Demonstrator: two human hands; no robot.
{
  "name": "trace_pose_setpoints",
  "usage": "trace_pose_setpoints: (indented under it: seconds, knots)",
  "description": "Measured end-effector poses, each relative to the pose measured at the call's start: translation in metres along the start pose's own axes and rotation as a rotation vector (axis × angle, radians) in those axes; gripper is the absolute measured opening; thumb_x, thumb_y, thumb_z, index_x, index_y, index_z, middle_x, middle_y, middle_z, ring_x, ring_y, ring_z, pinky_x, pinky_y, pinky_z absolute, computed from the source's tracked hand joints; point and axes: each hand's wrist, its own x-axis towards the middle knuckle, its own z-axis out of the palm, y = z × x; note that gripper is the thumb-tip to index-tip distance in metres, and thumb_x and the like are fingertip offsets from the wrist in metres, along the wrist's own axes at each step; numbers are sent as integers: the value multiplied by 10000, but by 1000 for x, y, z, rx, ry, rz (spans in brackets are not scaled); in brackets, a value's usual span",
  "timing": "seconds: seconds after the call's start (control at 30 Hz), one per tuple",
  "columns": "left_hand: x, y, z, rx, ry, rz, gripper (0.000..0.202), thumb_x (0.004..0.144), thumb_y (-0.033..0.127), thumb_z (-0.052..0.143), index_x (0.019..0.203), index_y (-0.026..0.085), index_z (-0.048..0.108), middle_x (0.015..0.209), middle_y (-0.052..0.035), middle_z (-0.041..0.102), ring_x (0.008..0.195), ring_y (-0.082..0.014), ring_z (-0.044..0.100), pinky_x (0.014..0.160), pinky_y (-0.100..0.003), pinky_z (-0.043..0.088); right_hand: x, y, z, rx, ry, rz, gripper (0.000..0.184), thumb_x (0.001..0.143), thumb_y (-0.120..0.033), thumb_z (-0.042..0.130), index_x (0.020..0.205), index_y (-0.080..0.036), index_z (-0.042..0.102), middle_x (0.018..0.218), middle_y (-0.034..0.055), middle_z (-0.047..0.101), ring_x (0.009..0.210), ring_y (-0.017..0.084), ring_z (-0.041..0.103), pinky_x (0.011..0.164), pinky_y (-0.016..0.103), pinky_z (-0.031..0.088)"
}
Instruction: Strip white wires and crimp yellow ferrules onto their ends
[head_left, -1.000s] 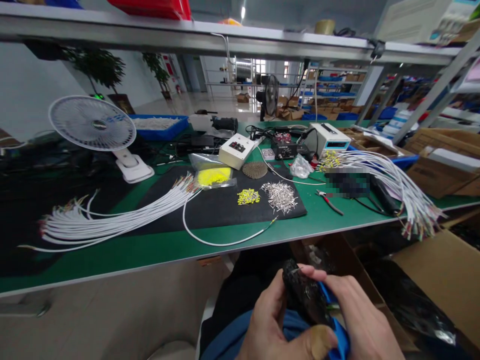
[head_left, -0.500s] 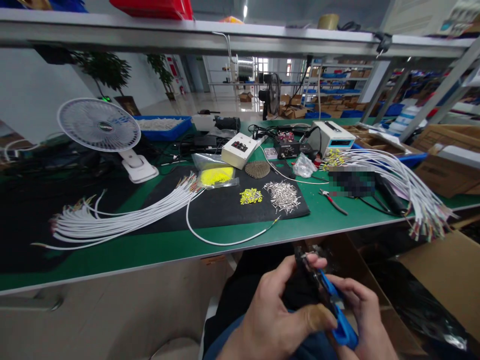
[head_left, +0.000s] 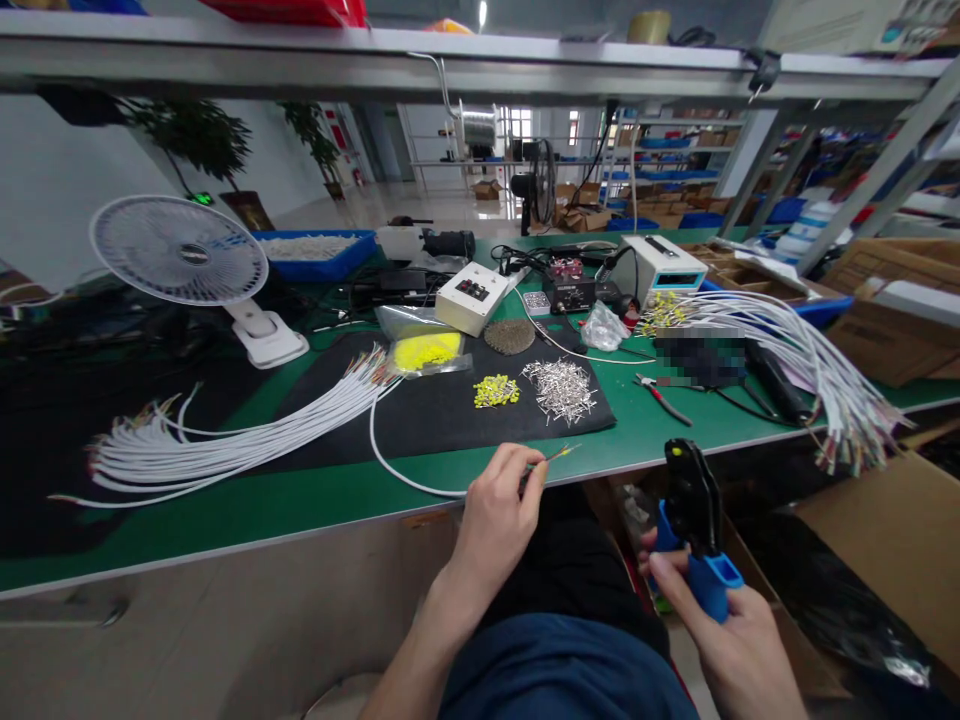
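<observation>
My left hand [head_left: 495,515] reaches up to the bench's front edge and pinches the stripped end of a single white cable [head_left: 390,465] that curves across the green mat. My right hand [head_left: 720,625] stays low over my lap, closed round the blue handles of a black-headed crimping tool [head_left: 694,520] held upright. On the black pad [head_left: 450,410] just beyond lie a small heap of yellow sleeves [head_left: 496,391] and a pile of metal terminals [head_left: 561,386].
A bundle of white cables [head_left: 225,445] lies at the left, another bundle [head_left: 795,360] at the right. A white desk fan [head_left: 184,255], a bag of yellow parts [head_left: 427,350], a switch box [head_left: 470,297], a soldering station [head_left: 664,272] and red-handled pliers [head_left: 660,398] stand behind. Cardboard boxes [head_left: 892,540] sit at the right.
Both hands were together on the crimping tool over my lap. Now my left hand has let go and moved up to pinch the cable end; my right hand lifted the tool to the right.
</observation>
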Motion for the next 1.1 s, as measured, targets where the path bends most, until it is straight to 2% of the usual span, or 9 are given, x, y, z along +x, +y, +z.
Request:
trace_pose_setpoints:
  seconds: [0.07, 0.13, 0.27, 0.37, 0.5, 0.63, 0.73, 0.9, 1.1]
  knots:
    - [-20, 16, -3, -110, -79, -46, 167, 1084, 343, 544, 1098, 215, 649, 1000, -43, 704, 844, -187, 704, 749, -309, 572, 2, -9, 5, -3, -19, -42, 365, 837, -618, 782, 878, -259, 830, 1123, 82, 785, 1150, 356, 676, 1093, 457, 422]
    - [-40, 31, -4, -289, -157, -137, 206, 1090, 389, 535, 1147, 209, 617, 971, -33, 721, 741, -150, 704, 624, -246, 562, 3, -20, 13, 16, -39, -81, 314, 841, -579, 794, 911, -278, 845, 1175, 86, 772, 1186, 364, 666, 1114, 504, 413]
    - [-68, 47, -2, -710, -212, -350, 267, 1025, 420, 663, 1093, 164, 638, 920, -49, 715, 687, -123, 671, 594, -213, 544, 3, -38, 30, 101, -94, -107, 255, 825, -516, 837, 963, -302, 847, 1261, 83, 748, 1245, 355, 651, 1082, 502, 475]
    - [-77, 49, 3, -839, -205, -393, 298, 993, 433, 712, 1044, 149, 638, 886, -46, 690, 655, -114, 647, 564, -207, 534, 0, -41, 39, 173, -154, -119, 234, 837, -490, 849, 913, -270, 825, 1245, 86, 745, 1199, 319, 683, 1013, 425, 541]
    - [-85, 45, 14, -978, -223, -393, 255, 1010, 397, 706, 1038, 157, 623, 820, 0, 619, 649, -79, 587, 583, -182, 515, -5, -37, 41, 254, -194, -88, 262, 851, -494, 847, 896, -242, 794, 1240, 87, 746, 1117, 286, 725, 955, 373, 583]
    - [-88, 42, 25, -1117, -220, -383, 267, 980, 385, 755, 993, 170, 597, 829, 30, 570, 603, -35, 529, 570, -157, 488, -4, -34, 39, 213, -156, -90, 312, 840, -533, 844, 878, -228, 785, 1252, 103, 751, 1120, 303, 725, 982, 404, 570]
    - [-88, 46, 29, -1260, -286, -416, 322, 951, 406, 790, 985, 177, 566, 729, 46, 560, 554, -34, 506, 549, -148, 496, -2, -35, 38, 181, -156, -68, 356, 839, -576, 827, 874, -224, 778, 1244, 114, 754, 1144, 327, 712, 1012, 446, 546]
    - [-88, 52, 25, -1437, -425, -396, 284, 977, 382, 751, 1032, 197, 543, 783, -1, 692, 436, -34, 527, 423, -119, 432, -1, -47, 34, 169, -216, -45, 365, 842, -585, 813, 856, -224, 762, 1196, 120, 776, 1176, 344, 698, 1059, 478, 513]
    - [-87, 52, 23, -1352, -298, -446, 325, 910, 397, 832, 990, 178, 606, 705, 20, 614, 483, -14, 436, 494, -125, 348, -7, -45, 20, 89, -135, -135, 292, 802, -534, 844, 818, -245, 806, 1163, 112, 791, 1146, 349, 728, 1009, 447, 578]
